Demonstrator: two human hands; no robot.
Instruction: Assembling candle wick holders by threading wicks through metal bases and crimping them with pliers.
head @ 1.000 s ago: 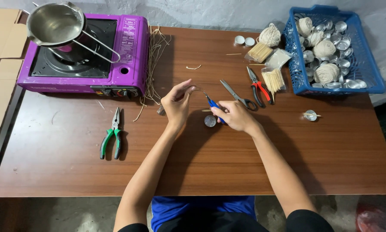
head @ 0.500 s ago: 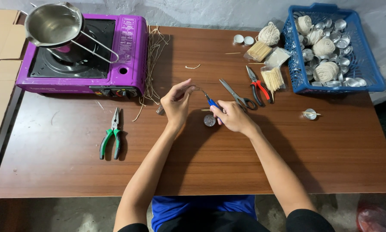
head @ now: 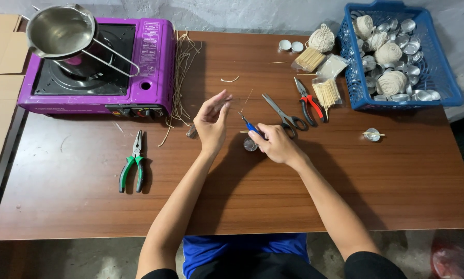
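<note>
Right hand [head: 276, 144] gripping blue-handled tool [head: 251, 126], clear stick packets [head: 326, 93]

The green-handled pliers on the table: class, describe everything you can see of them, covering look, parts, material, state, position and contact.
The green-handled pliers are a slim, long-nosed pair: grey metal jaws tapering to a point, with two handles sleeved in green and black grips that look like rubber or plastic. The jaws look closed while the handles splay slightly apart. They lie flat on the brown wooden table, nose pointing away from the person toward the purple stove, handles toward the near edge. Only the table touches them; the left hand is well off to their right.
</note>
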